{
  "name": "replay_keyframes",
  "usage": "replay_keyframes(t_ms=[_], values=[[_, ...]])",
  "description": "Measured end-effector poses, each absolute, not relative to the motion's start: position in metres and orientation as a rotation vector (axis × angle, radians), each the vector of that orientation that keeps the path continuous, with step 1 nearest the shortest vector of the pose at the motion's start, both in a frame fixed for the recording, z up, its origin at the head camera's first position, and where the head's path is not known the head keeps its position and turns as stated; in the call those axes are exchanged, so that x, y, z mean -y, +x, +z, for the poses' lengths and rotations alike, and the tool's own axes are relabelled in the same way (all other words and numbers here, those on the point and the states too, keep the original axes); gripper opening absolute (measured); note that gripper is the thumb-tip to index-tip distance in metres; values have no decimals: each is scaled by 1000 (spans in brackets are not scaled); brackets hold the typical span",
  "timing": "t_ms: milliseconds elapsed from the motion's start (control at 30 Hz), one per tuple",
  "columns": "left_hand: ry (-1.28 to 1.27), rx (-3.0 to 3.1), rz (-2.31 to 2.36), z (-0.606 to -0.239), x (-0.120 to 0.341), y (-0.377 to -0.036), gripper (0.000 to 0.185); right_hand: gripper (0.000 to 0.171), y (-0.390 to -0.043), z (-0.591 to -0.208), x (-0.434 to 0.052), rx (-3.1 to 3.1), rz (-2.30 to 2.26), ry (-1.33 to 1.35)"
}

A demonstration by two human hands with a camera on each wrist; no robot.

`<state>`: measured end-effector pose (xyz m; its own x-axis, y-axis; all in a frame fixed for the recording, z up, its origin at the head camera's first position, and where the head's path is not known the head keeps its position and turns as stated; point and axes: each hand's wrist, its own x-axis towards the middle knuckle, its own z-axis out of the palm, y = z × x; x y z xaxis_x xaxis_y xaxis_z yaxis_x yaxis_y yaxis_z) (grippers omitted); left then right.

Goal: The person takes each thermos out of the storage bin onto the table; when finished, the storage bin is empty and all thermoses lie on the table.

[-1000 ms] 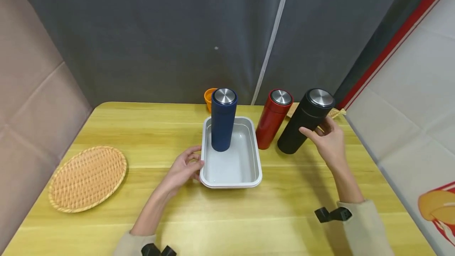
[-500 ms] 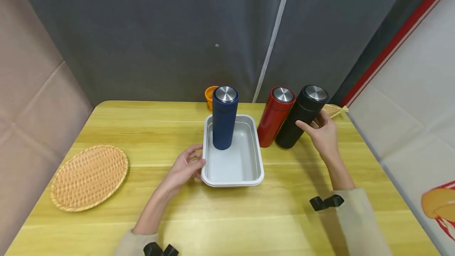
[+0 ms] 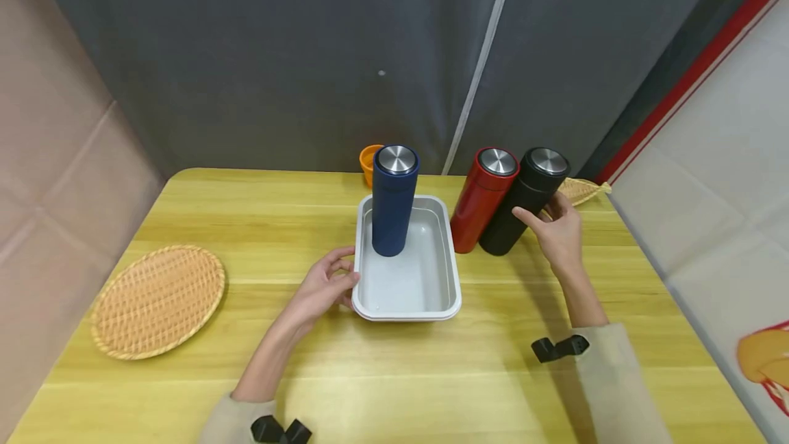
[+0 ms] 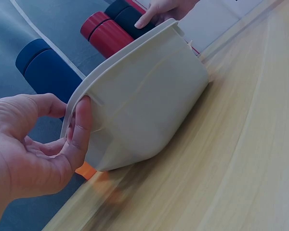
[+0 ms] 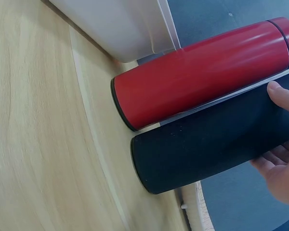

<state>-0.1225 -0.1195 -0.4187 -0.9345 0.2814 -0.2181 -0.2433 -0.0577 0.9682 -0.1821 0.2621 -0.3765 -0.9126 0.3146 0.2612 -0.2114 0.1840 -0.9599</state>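
My left hand grips the left rim of a white rectangular tub, thumb on the rim and fingers against its outer wall, as the left wrist view shows. A blue thermos flask with a silver lid stands upright inside the tub, toward its back. Just right of the tub stands a red thermos flask. Beside the red one is a black thermos flask, which my right hand holds from the right, thumb across its front. In the right wrist view the two flasks' bases stand close together on the wood.
An oval woven tray lies at the left of the wooden table. Behind the blue flask is an orange cup. Another woven piece shows behind the black flask. A grey curtain hangs along the back edge.
My right hand has brought the black flask leftward, right up to the red one, and set it closer to upright. The left hand keeps its grip on the tub.
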Motion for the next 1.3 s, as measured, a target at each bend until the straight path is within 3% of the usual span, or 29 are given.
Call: replay_keyframes(t_ms=[1300], values=[[34, -1889, 2028, -418, 119, -122, 57, 54, -177, -378, -270, 2179, 1781, -15]])
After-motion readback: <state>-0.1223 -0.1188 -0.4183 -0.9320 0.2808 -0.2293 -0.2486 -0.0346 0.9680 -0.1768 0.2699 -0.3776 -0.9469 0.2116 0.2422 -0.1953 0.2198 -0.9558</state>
